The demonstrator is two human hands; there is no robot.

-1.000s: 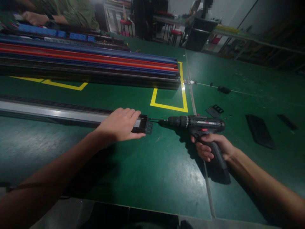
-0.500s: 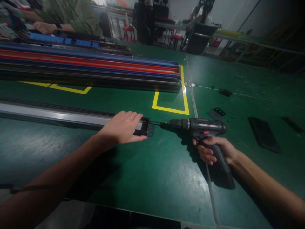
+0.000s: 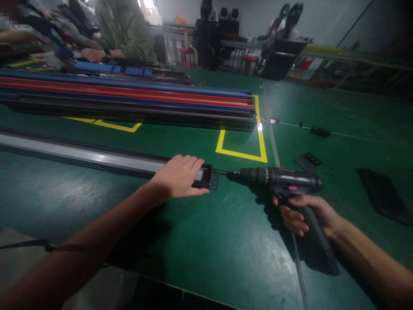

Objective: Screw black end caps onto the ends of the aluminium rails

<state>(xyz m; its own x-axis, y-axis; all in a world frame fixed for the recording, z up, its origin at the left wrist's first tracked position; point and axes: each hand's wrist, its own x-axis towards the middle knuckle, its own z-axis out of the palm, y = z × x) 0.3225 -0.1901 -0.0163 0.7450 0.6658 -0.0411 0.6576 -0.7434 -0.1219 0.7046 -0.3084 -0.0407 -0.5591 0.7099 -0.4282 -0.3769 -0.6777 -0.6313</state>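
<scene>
My left hand (image 3: pixel 180 175) is closed over the right end of a long black rail with a silver strip (image 3: pixel 97 156), which lies on the green table. A small black end plate with slots (image 3: pixel 214 182) sits at that end of the rail. In my right hand (image 3: pixel 305 213) is a black cordless drill (image 3: pixel 293 179), gripped by its handle with the index finger at the trigger. The drill's long thin bit (image 3: pixel 226 172) points left and reaches the end plate; whether its tip sits in a screw is too small to tell.
Behind the rail lies a stack of long blue, red and black profiles (image 3: pixel 161 99). Yellow tape (image 3: pixel 241 155) marks the green table (image 3: pixel 206 249). To the right are a loose slotted plate (image 3: pixel 307 161) and a flat black slab (image 3: pixel 383 196). A co-worker (image 3: pixel 125 34) works across the table.
The whole view has shifted, so everything appears further right and slightly lower. My hands, the rail and the drill keep about the same places relative to each other.
</scene>
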